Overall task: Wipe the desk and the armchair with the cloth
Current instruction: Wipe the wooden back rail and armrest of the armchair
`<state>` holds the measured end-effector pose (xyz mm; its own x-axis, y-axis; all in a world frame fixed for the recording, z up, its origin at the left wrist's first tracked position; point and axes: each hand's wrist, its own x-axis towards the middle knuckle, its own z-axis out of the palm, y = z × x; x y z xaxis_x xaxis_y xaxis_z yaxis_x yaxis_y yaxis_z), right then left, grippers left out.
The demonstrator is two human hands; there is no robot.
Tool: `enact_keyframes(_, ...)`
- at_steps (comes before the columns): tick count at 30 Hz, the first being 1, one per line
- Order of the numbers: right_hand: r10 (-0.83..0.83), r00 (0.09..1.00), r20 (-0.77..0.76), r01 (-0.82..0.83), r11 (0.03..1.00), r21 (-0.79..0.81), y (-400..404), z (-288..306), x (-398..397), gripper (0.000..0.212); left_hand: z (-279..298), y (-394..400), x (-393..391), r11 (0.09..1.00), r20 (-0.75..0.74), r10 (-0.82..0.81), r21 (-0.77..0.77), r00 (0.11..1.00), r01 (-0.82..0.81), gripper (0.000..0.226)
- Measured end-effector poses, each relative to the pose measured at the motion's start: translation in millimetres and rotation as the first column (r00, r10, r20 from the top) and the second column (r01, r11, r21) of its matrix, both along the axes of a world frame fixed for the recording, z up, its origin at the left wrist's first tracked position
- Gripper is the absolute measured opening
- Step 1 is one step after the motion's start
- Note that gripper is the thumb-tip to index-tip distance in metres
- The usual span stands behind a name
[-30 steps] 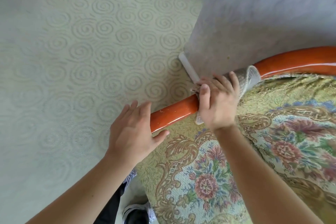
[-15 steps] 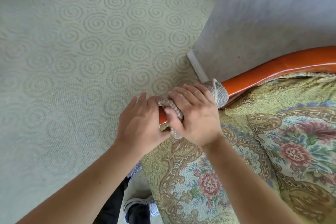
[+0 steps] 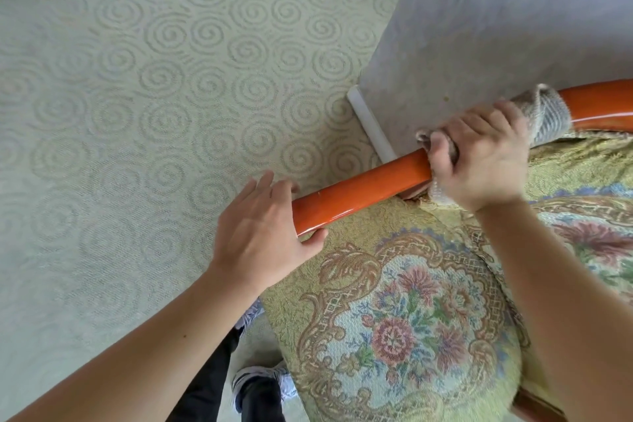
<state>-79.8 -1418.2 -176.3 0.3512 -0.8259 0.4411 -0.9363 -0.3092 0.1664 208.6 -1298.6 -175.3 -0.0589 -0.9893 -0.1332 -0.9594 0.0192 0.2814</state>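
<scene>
Right hand (image 3: 479, 161) grips cloth (image 3: 544, 111) wrapped around armrest (image 3: 359, 190), maximizing wipe contact. Left hand (image 3: 263, 233), fingers (image 3: 263, 181) relaxed open, steadies the armrest end.

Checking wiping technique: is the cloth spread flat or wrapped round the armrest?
Wrapped: the cloth curls over the orange armrest, bunched under the gripping right hand.

The swirl-patterned carpet (image 3: 137, 113) carries the armchair (image 3: 411, 319) and a shoe (image 3: 260, 384).
</scene>
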Motion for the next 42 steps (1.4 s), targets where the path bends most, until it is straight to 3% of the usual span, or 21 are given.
enact_keyframes(3, -0.098, 0.967, 0.236, 0.088, 0.995, 0.051, 22.0, -4.0, 51.3, 0.043, -0.3, -0.3, -0.6, 1.000, -0.007, -0.003, -0.014, 1.000, 0.003, 0.080)
enact_keyframes(8, -0.077, 0.878, 0.473, -0.032, 0.975, 0.219, 76.9, -6.5, 139.8, 0.039, -8.2, 4.4, 0.1, 0.995, -0.053, -0.007, -0.101, 0.999, 0.002, 0.093)
enact_keyframes(11, -0.060, 0.863, 0.502, -0.057, 0.975, 0.213, 96.9, -7.8, 176.6, 0.030, -16.4, 6.3, -5.3, 0.965, 0.014, -0.080, -0.249, 0.997, 0.081, 0.043)
enact_keyframes(13, -0.012, 0.875, 0.484, -0.091, 0.978, 0.189, 96.3, -8.1, 177.7, 0.031, -23.3, 5.9, -4.3, 0.959, -0.037, -0.113, -0.266, 0.993, 0.099, 0.034)
enact_keyframes(15, 0.103, 0.886, 0.452, -0.197, 0.966, 0.166, 89.4, -6.8, 165.7, 0.037, -21.8, 6.3, 0.1, 0.969, -0.069, -0.093, -0.235, 0.993, 0.075, 0.052)
enact_keyframes(17, 0.182, 0.881, 0.437, -0.282, 0.943, 0.176, 76.3, -4.4, 145.6, 0.045, -17.0, 7.4, 4.2, 0.994, -0.136, -0.043, -0.106, 0.990, 0.029, 0.107)
enact_keyframes(19, 0.184, 0.891, 0.416, -0.286, 0.938, 0.196, 58.5, -1.4, 117.5, 0.048, -13.2, 6.7, 6.0, 0.999, -0.170, 0.002, -0.032, 0.986, -0.007, 0.134)
enact_keyframes(23, 0.143, 0.979, 0.143, -0.163, 0.977, 0.140, 11.9, 9.3, 34.3, 0.045, -9.0, 6.2, 8.5, 1.000, -0.136, -0.006, 0.030, 0.991, 0.010, 0.137)
enact_keyframes(25, 0.093, 0.996, -0.012, -0.091, 0.990, 0.107, -6.8, 17.8, 1.1, 0.052, -8.2, 8.7, 13.0, 0.996, -0.178, 0.007, 0.085, 0.984, 0.008, 0.140)
enact_keyframes(27, 0.017, 0.997, -0.072, -0.012, 0.998, 0.069, -14.6, 21.0, -12.7, 0.052, -7.8, 13.0, 23.4, 0.990, -0.224, 0.058, 0.139, 0.973, -0.027, 0.145)
enact_keyframes(31, -0.123, 0.989, 0.088, 0.121, 0.992, 0.020, -0.1, 11.2, 15.2, 0.043, -5.7, 26.5, 49.1, 0.977, -0.253, 0.129, 0.199, 0.959, -0.079, 0.150)
enact_keyframes(37, -0.020, 0.904, 0.428, -0.054, 0.986, 0.161, 65.3, -5.0, 124.7, 0.040, -1.4, 39.4, 67.9, 0.980, -0.257, 0.091, 0.193, 0.962, -0.041, 0.152)
enact_keyframes(42, 0.023, 0.907, 0.421, -0.107, 0.978, 0.177, 113.7, -12.3, 199.6, 0.034, 3.5, 47.3, 83.6, 0.999, -0.325, 0.008, 0.032, 0.946, 0.002, 0.139)
